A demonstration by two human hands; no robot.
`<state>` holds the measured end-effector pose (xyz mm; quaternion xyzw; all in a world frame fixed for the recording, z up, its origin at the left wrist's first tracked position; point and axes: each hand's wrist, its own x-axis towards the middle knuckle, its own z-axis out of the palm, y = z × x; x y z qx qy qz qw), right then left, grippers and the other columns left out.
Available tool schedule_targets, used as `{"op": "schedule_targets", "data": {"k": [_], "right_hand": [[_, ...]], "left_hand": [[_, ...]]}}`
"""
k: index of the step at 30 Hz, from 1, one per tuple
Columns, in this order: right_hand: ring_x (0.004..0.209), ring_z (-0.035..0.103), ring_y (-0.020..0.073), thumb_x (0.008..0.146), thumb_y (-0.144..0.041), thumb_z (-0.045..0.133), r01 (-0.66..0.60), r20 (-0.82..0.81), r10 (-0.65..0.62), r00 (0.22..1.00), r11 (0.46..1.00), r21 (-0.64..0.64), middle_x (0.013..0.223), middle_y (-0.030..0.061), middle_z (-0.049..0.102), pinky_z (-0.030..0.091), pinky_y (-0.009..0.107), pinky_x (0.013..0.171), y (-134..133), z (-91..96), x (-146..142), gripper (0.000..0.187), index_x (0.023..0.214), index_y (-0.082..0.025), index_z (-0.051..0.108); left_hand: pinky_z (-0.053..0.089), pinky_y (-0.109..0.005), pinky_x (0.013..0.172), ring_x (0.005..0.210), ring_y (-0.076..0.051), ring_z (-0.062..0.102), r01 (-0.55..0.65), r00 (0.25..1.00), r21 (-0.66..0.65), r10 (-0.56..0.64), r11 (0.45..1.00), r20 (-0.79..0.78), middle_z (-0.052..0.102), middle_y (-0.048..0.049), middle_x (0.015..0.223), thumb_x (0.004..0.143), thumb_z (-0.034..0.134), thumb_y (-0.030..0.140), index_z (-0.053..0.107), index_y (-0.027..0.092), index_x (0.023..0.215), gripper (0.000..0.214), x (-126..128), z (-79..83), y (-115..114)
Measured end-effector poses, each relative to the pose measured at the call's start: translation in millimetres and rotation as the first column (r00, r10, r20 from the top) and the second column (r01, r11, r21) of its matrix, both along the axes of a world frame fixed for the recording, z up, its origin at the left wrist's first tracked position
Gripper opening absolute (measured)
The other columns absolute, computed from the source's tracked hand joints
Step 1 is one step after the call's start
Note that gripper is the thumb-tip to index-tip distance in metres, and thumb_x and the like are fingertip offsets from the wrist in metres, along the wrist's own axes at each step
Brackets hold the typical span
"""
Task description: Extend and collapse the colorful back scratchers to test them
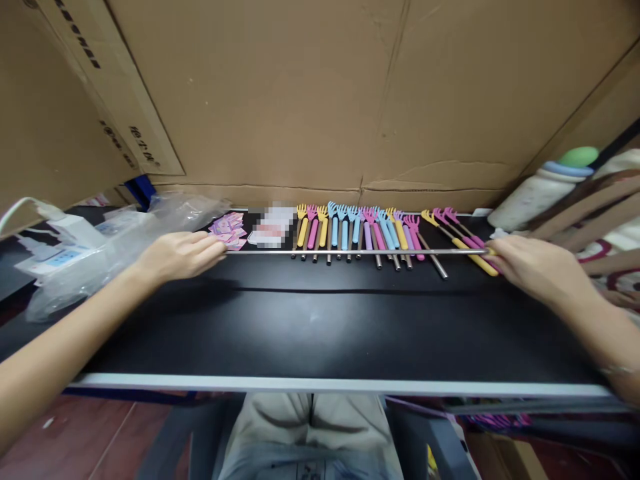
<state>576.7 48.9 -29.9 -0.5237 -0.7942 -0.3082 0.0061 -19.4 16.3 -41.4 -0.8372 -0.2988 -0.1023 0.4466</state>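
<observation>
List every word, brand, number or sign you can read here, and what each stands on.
No text reads clearly.
Left cardboard: black characters, too blurred.
Blue-and-white label: too blurred.
Pink cards: any print too small.
White card: pixelated, unreadable.
Person's clothing: marks too blurred.

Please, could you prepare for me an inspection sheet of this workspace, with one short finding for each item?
Surface: black table with a pale front edge.
Work things: thin metal rod held level across the table; back scratchers in several colours lie behind it.
Clutter: clear plastic bag on the left, pink cards near the left hand, pale bottle on the right.
Hands: left hand and right hand grip the rod, far apart.
Cables: white cable, far left.
Surroundings: cardboard behind the table.
</observation>
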Motion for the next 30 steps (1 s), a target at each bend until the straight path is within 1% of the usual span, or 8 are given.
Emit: {"op": "schedule_targets", "data": {"k": [3,6,8,11,15,19,26,30], "right_hand": [[0.065,0.054,0.0156,0.095,-0.034,0.039,-0.186,-0.012,0.186,0.982,0.982,0.045,0.07,0.0075,0.063,0.028,0.027,0.056,-13.7,2.4,-60.4,0.029,0.075,-0.019,0.054],[0.06,0.054,0.0125,0.097,-0.035,0.037,-0.425,-0.016,0.428,0.904,0.9,0.094,0.065,0.0023,0.061,0.026,0.025,0.054,-28.3,3.2,-119.3,0.034,0.071,-0.018,0.051],[0.055,0.051,0.0113,0.097,-0.032,0.037,-0.464,-0.016,0.47,0.882,0.875,0.138,0.061,0.0004,0.058,0.023,0.025,0.051,-37.2,2.6,-147.7,0.032,0.071,-0.018,0.05],[0.053,0.05,0.0109,0.097,-0.029,0.037,-0.505,-0.02,0.513,0.858,0.85,0.148,0.06,-0.0005,0.056,0.022,0.025,0.051,-48.4,-0.1,-173.6,0.031,0.071,-0.018,0.049],[0.052,0.05,0.011,0.098,-0.03,0.035,-0.504,-0.043,0.509,0.86,0.859,0.087,0.062,0.0002,0.058,0.021,0.026,0.05,-57.4,-6.3,-190.7,0.031,0.075,-0.019,0.051],[0.052,0.053,0.012,0.098,-0.029,0.036,-0.488,-0.063,0.493,0.867,0.869,0.082,0.063,0.0009,0.059,0.02,0.026,0.049,-57.4,-11.9,-198.2,0.029,0.078,-0.018,0.054],[0.051,0.056,0.0103,0.097,-0.027,0.037,-0.49,-0.071,0.493,0.867,0.87,0.056,0.068,0.0002,0.064,0.015,0.026,0.045,-47.4,-17.4,-199.2,0.025,0.083,-0.018,0.056],[0.053,0.058,0.0098,0.097,-0.031,0.039,-0.475,-0.123,0.478,0.87,0.878,0.052,0.071,-0.0002,0.067,0.016,0.025,0.044,-42.5,-16.1,-194.9,0.025,0.088,-0.019,0.058]], "left_hand": [[0.034,-0.024,0.056,0.06,-0.012,0.054,0.072,0.997,0.018,-0.072,0.997,-0.002,0.06,0.0033,0.061,0.096,0.043,0.024,0.053,0.02,0.069,0.029,48.0,0.5,-2.7],[0.029,-0.026,0.051,0.053,-0.012,0.052,0.112,0.992,0.027,-0.114,0.993,0.055,0.055,0.0024,0.056,0.095,0.043,0.024,0.052,0.02,0.07,0.027,97.4,1.2,-12.3],[0.028,-0.027,0.05,0.05,-0.012,0.05,0.118,0.988,0.012,-0.119,0.993,0.1,0.051,0.0027,0.053,0.095,0.041,0.021,0.05,0.019,0.069,0.028,120.7,0.9,-20.3],[0.027,-0.026,0.049,0.048,-0.012,0.05,0.132,0.981,-0.045,-0.124,0.99,0.149,0.05,0.003,0.053,0.095,0.039,0.02,0.049,0.019,0.07,0.027,138.4,-0.9,-30.2],[0.026,-0.027,0.047,0.048,-0.011,0.05,0.156,0.975,-0.104,-0.136,0.982,0.174,0.05,0.0036,0.054,0.095,0.041,0.021,0.048,0.019,0.072,0.025,144.1,-4.3,-35.0],[0.027,-0.028,0.048,0.05,-0.012,0.052,0.14,0.979,-0.101,-0.123,0.985,0.162,0.052,0.0034,0.055,0.094,0.044,0.022,0.049,0.019,0.072,0.022,145.1,-3.8,-33.1],[0.031,-0.03,0.056,0.055,-0.013,0.054,0.097,0.987,-0.068,-0.087,0.993,0.132,0.055,0.0025,0.061,0.092,0.049,0.018,0.05,0.019,0.072,0.02,149.1,-1.0,-23.2],[0.031,-0.029,0.056,0.06,-0.014,0.056,0.104,0.985,-0.046,-0.096,0.994,0.144,0.056,0.0026,0.061,0.091,0.051,0.021,0.051,0.02,0.074,0.018,148.0,-1.9,-17.0]]}}
